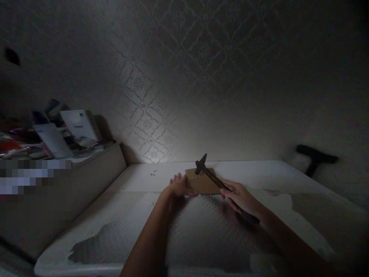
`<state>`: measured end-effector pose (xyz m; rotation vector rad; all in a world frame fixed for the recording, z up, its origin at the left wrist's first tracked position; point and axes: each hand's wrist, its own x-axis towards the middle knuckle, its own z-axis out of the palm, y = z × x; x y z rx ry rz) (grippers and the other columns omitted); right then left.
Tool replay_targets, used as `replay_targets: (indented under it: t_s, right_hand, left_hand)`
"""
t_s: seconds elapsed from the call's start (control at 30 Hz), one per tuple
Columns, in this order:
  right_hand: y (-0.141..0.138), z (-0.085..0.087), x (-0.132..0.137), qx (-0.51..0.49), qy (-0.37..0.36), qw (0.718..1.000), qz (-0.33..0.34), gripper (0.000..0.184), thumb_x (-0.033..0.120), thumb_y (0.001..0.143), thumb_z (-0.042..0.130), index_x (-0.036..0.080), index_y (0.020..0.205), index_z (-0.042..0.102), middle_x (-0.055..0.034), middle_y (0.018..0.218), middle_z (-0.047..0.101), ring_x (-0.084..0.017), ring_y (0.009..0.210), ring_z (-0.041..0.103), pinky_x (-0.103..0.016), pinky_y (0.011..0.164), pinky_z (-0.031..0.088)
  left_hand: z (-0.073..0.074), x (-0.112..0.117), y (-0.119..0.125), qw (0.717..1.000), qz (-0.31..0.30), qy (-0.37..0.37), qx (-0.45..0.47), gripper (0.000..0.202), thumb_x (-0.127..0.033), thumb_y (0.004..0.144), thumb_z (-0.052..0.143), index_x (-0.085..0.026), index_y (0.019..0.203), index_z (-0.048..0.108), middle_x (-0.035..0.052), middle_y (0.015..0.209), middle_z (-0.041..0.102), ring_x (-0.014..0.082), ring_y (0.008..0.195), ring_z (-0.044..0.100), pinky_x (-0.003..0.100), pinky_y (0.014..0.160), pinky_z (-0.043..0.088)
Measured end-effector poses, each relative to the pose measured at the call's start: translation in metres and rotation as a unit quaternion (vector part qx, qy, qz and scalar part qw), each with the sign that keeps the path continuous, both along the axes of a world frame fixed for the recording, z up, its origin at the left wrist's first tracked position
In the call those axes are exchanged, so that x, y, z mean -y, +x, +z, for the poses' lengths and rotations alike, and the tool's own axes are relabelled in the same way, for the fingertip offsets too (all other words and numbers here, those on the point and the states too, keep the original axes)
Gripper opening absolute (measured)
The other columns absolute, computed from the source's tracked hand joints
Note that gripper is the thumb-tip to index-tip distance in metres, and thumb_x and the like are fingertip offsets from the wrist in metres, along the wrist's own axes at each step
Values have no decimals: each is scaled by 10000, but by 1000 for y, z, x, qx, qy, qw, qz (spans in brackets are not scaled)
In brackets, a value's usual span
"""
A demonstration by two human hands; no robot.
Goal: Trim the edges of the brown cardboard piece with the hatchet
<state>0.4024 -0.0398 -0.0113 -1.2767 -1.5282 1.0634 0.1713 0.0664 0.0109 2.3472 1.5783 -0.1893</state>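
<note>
My right hand (238, 194) is wrapped round the handle of a hammer (213, 177). The dark hammer head is raised over the back part of a flat brown board (203, 184). A short row of small nails (194, 177) shows on the board's left half, partly blurred. My left hand (179, 185) grips the board at its left edge, with the thumb along the front and the fingers at the side. A few loose nails (153, 173) lie on the white table, left of that hand.
The worn white table (138, 177) backs onto a patterned wall (184, 96). At left, a cabinet (95, 173) bears a white box (79, 125) and clutter. A dark T-shaped object (315, 156) stands beyond the right edge. Grey textured material (201, 234) lies in front.
</note>
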Motion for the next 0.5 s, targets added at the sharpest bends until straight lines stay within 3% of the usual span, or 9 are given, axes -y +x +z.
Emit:
replay_targets:
  t_s: [0.5]
  right_hand:
    - [1, -3, -1, -5, 6, 1000, -3, 627, 436, 792, 544, 170, 1357, 491, 46, 665, 562, -30, 294, 370, -178, 282, 293]
  left_hand:
    - [-1, 0, -1, 1000, 7, -9, 6, 1121, -776, 670, 509, -160, 1505, 87, 197, 1573, 25, 382, 1430, 26, 501, 1137, 116]
